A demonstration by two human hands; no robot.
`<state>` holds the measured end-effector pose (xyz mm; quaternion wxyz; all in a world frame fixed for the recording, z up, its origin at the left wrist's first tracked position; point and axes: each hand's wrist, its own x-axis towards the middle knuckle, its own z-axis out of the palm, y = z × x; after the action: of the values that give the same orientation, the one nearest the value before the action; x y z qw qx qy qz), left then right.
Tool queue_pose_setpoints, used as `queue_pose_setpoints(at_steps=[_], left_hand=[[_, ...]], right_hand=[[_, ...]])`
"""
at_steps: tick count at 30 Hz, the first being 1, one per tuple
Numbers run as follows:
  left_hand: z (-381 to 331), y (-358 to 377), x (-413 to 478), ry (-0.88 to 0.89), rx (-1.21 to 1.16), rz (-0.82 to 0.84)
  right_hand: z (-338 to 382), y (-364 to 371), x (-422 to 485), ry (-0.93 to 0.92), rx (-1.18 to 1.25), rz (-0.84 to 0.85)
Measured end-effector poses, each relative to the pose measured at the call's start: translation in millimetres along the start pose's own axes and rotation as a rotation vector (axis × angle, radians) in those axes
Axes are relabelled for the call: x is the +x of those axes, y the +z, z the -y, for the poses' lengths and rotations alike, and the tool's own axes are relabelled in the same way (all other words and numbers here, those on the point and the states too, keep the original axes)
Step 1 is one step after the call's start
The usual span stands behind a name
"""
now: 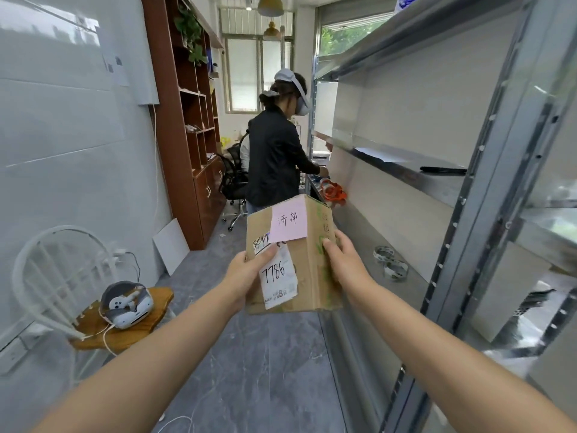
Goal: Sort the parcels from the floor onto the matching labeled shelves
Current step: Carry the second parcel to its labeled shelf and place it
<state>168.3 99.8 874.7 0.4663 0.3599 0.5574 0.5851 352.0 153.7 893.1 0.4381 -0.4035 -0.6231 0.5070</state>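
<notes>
Beside the shelves (406,170), both hands — left (249,270), right (340,260) — grip the box (309,264) by its sides; a misread pink note (288,221) means the wrong shelf.

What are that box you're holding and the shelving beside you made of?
The box looks like plain brown corrugated cardboard, matte and scuffed, with a pink paper note and a white printed label stuck on. The shelving seems to be metal, likely steel: grey, shiny, reflecting light, its uprights punched with rows of holes. Both hands, left and right, grip the box.
</notes>
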Motion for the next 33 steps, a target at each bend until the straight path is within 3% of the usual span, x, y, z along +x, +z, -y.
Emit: queue_pose_setpoints(at_steps=[3, 7, 11, 13, 18, 25, 33], left_hand=[[-1, 7, -2, 0.068, 0.035, -0.137], [-2, 8, -4, 0.118, 0.045, -0.256], [-8, 3, -8, 0.184, 0.066, -0.295], [-12, -7, -9, 0.190, 0.074, -0.242], [-12, -20, -11, 0.071, -0.079, 0.087], [-2, -9, 3, 0.003, -0.283, 0.148], [-6, 4, 15, -0.073, -0.228, 0.233]], right_hand=[[-4, 3, 7, 0.011, 0.063, 0.102], [-17, 9, 13, 0.118, -0.082, 0.197], [-28, 7, 23, 0.113, 0.078, 0.255], [-31, 4, 24, 0.104, 0.164, 0.254], [-35, -1, 25, 0.094, 0.298, 0.323], [-42, 1, 24, 0.086, 0.269, 0.228], [-44, -7, 17, 0.222, 0.317, 0.052]])
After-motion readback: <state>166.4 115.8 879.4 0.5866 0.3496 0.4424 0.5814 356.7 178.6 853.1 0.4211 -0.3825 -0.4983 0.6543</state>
